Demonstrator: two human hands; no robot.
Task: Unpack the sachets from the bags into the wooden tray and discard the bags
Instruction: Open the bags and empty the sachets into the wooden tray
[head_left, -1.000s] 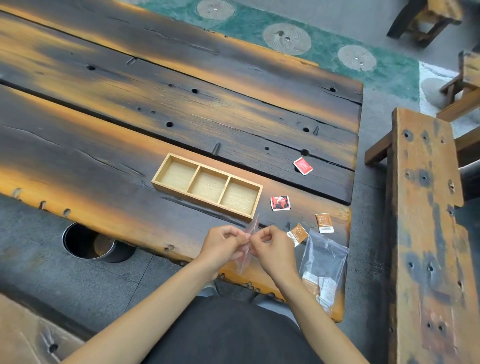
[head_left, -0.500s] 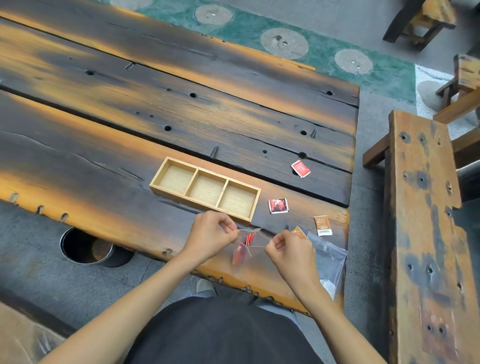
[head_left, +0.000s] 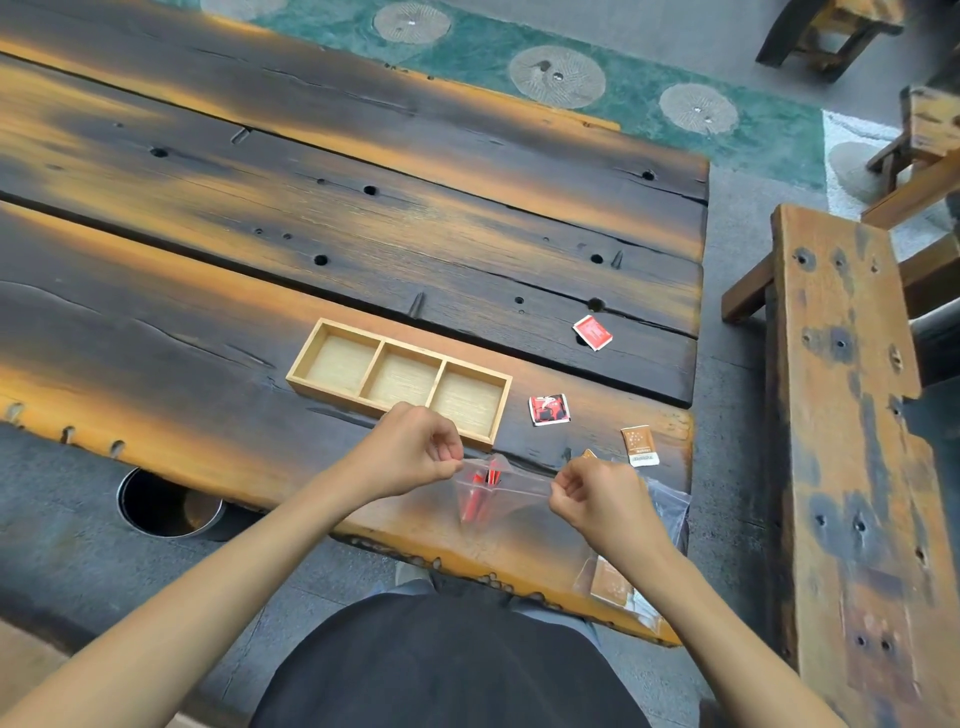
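Clear plastic, the bag (head_left: 493, 491) hangs over the table's (head_left: 208, 322) near edge, your left hand (head_left: 410, 452) and right hand (head_left: 597, 501) pinching its mouth apart, red sachets (head_left: 480, 493) inside. The wooden tray (head_left: 397, 378) holds nothing yet; a second bag (head_left: 654, 551) waits at the near right corner.

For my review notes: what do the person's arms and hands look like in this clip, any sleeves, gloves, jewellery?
Both forearms are bare up to the frame edge, with no sleeve in sight. The left hand and right hand wear no gloves, and no rings, watch or bracelet show on the fingers or wrists. No markings are visible. A dark garment covers the torso or lap at the bottom of the view.
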